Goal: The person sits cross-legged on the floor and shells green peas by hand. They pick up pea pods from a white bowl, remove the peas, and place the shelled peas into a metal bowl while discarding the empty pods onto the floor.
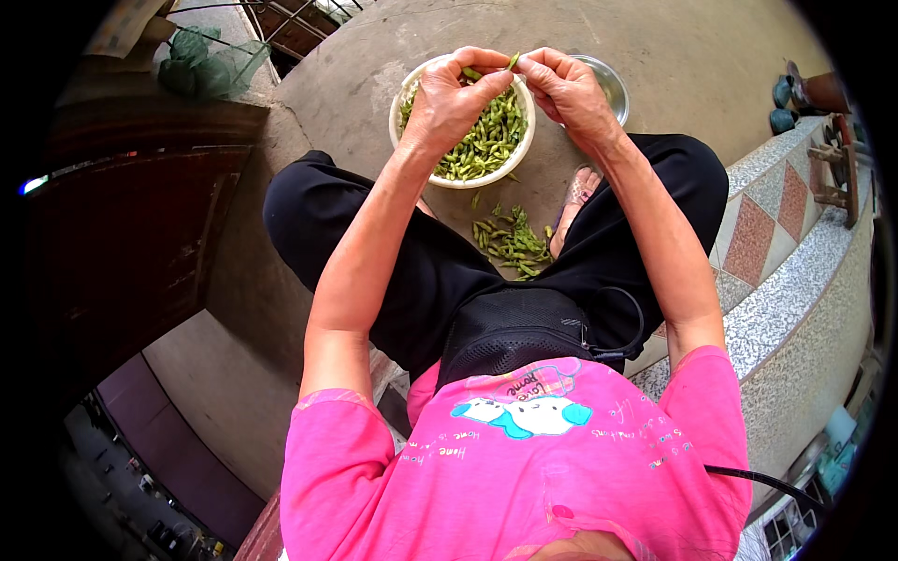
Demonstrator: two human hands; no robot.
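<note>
Between my fingertips is a green soybean pod (513, 62), pinched by my left hand (459, 95) and my right hand (567, 88) together. Another bit of green pod shows inside the curl of my left fingers. Both hands are raised over a round white basin (530, 140) filled with many green pods (484, 151). A metal bowl (612, 83) stands on the floor to the right, partly hidden behind my right hand; its contents are mostly out of sight.
Loose pods and green scraps (515, 242) lie on the concrete floor (652, 42) between my feet. A tiled step (761, 217) runs along the right, with a small wooden stool (838, 172) on it. A dark wooden door (140, 231) and a green mesh bag (207, 63) are at left.
</note>
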